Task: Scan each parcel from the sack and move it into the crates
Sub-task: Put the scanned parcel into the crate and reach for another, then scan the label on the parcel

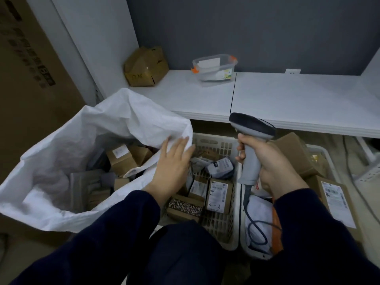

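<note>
A white woven sack (61,153) lies open at the left with several cardboard parcels (121,159) inside. My left hand (172,163) hovers with straight fingers at the sack's right rim, holding nothing. My right hand (269,163) grips a grey handheld scanner (249,145) upright, its dark head pointing left. Below my hands stand two pale plastic crates: the middle crate (222,147) holds labelled boxes and a grey pouch (221,167); the right crate (320,150) holds larger boxes and white bags.
A white low shelf (287,95) runs behind the crates, carrying a dented cardboard box (146,66) and a clear plastic tub (214,68). A tall cardboard carton (30,79) stands at the left. The scanner's cable (257,229) coils into the right crate. My knees fill the bottom.
</note>
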